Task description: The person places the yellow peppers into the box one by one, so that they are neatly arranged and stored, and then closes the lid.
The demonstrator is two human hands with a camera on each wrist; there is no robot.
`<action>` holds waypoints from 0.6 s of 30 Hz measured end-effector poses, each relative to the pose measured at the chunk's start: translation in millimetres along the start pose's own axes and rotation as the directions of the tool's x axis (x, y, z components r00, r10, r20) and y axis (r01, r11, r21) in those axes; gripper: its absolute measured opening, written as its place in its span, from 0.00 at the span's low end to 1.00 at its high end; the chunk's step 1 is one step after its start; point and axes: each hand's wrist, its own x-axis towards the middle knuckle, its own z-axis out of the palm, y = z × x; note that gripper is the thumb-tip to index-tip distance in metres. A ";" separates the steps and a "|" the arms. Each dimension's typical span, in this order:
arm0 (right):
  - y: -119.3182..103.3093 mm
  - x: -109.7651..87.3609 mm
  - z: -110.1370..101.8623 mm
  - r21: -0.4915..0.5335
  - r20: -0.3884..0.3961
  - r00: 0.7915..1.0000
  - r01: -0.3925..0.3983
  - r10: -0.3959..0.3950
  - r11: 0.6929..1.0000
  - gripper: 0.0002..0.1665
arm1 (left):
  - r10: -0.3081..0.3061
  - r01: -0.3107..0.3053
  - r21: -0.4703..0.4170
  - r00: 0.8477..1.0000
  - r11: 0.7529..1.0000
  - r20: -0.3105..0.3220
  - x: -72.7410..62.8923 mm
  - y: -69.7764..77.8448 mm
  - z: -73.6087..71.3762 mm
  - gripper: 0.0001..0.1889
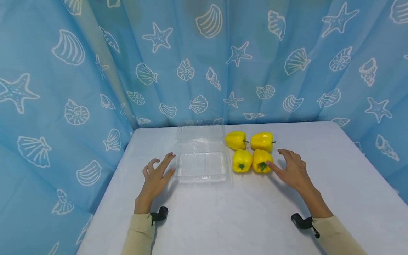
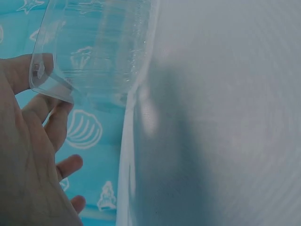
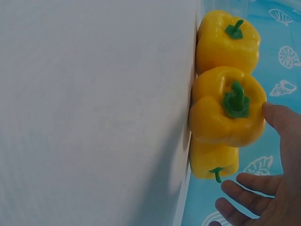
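Note:
A clear plastic clamshell box [image 1: 201,164] lies with its lid raised at the back. My left hand [image 1: 156,180] hovers at the box's left side, thumb and fingers spread around its near-left edge; in the left wrist view the box's corner [image 2: 51,87] overlaps the fingers, and whether they touch is unclear. Two yellow bell peppers [image 1: 242,161] [image 1: 259,156] stand in front, stems facing me. Behind them lie two more yellow bell peppers [image 1: 236,140] [image 1: 262,141]. My right hand [image 1: 294,171] is just right of the front-right pepper, fingers apart, thumb close to its side.
A white cloth covers the table [image 1: 223,219]. Blue curtains [image 1: 204,63] with shells and starfish hang behind it and along the left. A small black camera [image 1: 159,214] is strapped to the left wrist, another camera [image 1: 301,222] to the right.

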 end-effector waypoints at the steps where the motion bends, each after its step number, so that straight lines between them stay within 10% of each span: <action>1: -0.8 -0.5 0.4 -0.001 -0.001 1.000 -0.001 0.001 1.000 0.53 | 0.002 -0.002 -0.004 1.000 1.000 0.003 -1.0 0.8 -0.5 0.28; 18: -27.4 5.7 11.4 -0.126 0.006 1.000 0.000 0.000 0.992 0.60 | 0.021 -0.021 0.004 1.000 1.000 -0.014 -4.4 -0.4 4.3 0.29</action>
